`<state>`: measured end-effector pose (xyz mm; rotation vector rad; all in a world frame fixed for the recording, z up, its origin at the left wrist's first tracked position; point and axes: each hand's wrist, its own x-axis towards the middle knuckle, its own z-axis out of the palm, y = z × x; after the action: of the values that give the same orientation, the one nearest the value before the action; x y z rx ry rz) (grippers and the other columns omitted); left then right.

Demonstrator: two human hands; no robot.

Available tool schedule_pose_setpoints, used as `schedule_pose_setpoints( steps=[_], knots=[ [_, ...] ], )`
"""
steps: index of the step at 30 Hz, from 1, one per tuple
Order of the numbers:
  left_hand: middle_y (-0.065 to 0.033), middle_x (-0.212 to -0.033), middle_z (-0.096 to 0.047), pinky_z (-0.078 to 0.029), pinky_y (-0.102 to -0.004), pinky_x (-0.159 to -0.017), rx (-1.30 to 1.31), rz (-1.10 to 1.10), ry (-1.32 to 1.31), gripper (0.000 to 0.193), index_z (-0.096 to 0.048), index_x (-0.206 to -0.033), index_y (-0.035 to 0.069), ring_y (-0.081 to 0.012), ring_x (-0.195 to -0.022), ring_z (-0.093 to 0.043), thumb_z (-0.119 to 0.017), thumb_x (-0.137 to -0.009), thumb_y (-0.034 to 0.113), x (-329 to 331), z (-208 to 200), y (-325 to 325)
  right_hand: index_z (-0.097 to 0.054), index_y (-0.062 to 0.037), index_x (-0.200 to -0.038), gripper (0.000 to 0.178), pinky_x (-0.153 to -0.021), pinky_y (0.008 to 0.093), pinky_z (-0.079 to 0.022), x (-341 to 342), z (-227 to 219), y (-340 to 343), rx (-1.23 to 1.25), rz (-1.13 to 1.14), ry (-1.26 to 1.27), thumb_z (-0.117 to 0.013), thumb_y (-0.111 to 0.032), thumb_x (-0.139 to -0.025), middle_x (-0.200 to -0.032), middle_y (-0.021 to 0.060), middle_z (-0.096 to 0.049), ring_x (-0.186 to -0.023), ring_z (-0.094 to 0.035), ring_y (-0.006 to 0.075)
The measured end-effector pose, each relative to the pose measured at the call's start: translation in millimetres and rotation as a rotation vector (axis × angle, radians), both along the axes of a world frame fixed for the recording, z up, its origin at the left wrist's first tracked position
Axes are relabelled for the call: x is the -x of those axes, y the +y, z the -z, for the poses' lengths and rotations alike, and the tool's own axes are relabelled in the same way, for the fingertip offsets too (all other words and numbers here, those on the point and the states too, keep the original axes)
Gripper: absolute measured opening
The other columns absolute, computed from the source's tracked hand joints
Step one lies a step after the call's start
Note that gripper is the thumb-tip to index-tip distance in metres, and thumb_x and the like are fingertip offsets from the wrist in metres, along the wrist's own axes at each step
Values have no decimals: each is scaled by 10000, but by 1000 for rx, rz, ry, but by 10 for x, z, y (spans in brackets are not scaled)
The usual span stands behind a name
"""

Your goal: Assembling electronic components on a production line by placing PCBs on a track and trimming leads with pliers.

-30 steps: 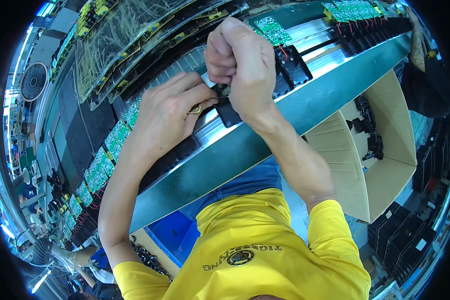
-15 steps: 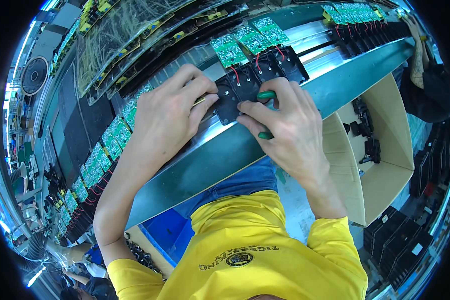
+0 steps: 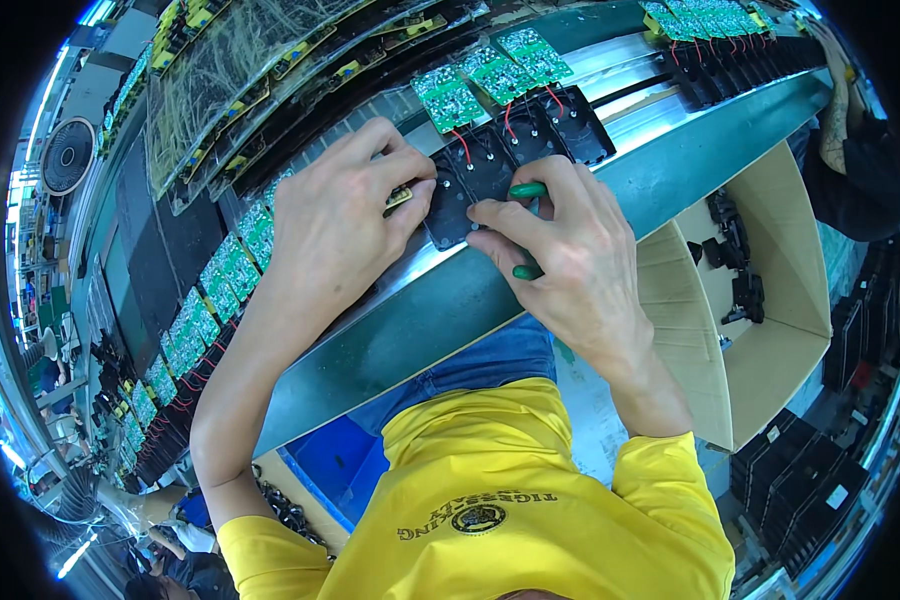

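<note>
The right hand point(image 3: 570, 225), a raised fist over the housings a second ago, is down at the black plastic housing point(image 3: 450, 212), and little differs from half a second ago. That leaves the work at the housing's right edge, near the seam with its neighbour, and uncovers the green circuit boards point(image 3: 446, 98) and red wire point(image 3: 463, 147) behind.

The right hand is closed around a green-handled tool point(image 3: 528, 189), its two handles showing and its head out of sight; the thumb and forefinger tips meet or nearly meet over the seam. The left hand point(image 3: 335, 215) stays at the housing's left side, pinching a small yellow-edged part point(image 3: 398, 198); whether its fingertips touch the housing, I cannot tell. The housing lies between both hands on the green desk point(image 3: 660, 190).
</note>
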<state>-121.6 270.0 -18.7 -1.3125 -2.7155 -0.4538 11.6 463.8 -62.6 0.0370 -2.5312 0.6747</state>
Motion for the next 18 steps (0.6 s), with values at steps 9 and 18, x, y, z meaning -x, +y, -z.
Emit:
schedule_pose_setpoints(
  steps=[9,18],
  knots=[
    [21,-1082,-712,-574,-377,-705,-18,13,6,57,-834,-1000,117,-233,-845,-731,-802,-1021,159,9,-10,22,-913,-149,-1078,219,-828,361,-557,2,15,14,11,-6,3,-968,-137,-866,-1167,36,-656,-898,-595,211],
    [18,-1070,-701,-581,-376,-705,13,54,108,68,-821,-987,119,-224,-864,-734,-797,-1021,172,14,4,49,-911,-144,-1066,211,-825,359,-556,6,17,16,20,-12,10,-967,-129,-864,-1166,39,-653,-899,-595,213]
  ],
)
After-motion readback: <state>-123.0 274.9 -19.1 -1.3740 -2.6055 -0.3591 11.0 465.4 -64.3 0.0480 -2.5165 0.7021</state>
